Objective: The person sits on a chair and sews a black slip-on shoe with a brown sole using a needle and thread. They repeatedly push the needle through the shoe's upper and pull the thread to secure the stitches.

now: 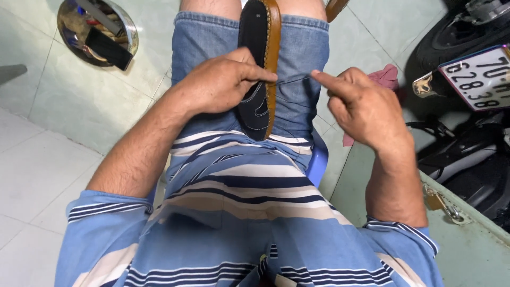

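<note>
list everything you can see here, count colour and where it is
dark sandal with tan leather edge: 1, black and tan, lying along the lap between the thighs
thin thread: 1, dark, stretched from the sandal edge to the right hand
round shiny metal bowl: 1, silver, on the floor upper left, holding dark tools
pink cloth: 1, pink, on the floor behind the right hand
parked motorbike: 1, black, right edge, with a white plate
brass padlock: 1, gold, on a green box at lower right
blue plastic chair: 1, blue, under the person
tiled floor: pale green and white
left hand: 1, pinching the sandal edge
right hand: 1, pulling the thread
</note>
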